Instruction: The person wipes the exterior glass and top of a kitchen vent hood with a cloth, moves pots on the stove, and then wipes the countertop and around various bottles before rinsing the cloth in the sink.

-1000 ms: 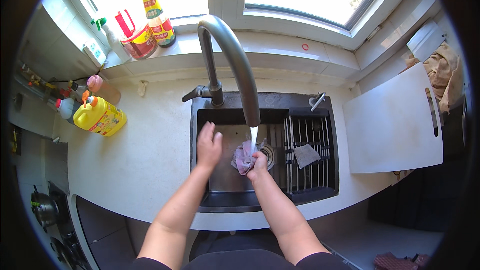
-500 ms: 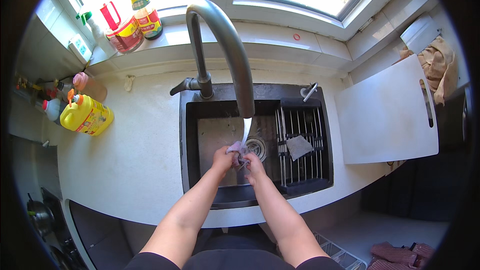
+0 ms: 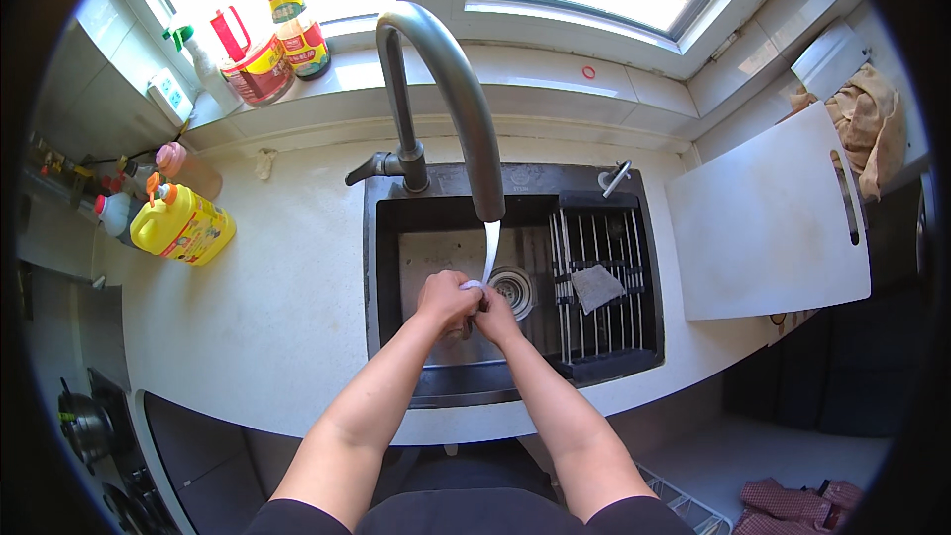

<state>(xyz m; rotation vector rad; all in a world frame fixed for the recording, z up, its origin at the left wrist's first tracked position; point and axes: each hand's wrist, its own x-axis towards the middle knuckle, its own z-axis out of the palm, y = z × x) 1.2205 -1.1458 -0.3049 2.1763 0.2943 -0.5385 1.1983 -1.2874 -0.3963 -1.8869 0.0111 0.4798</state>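
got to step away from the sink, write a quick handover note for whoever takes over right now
Left hand and right hand: pressed together over the sink basin, closed around a small cloth, mostly hidden between them.
Water: the faucet is on; its stream lands on the hands and cloth, just left of the drain.
Nearby: a grey rag lies on the rack in the right half of the sink; a white cutting board sits on the counter to the right; a yellow jug stands to the left.
Done: the cloth is wet under the stream.
Left: the tap is not yet shut off; how clean the cloth is cannot be told.
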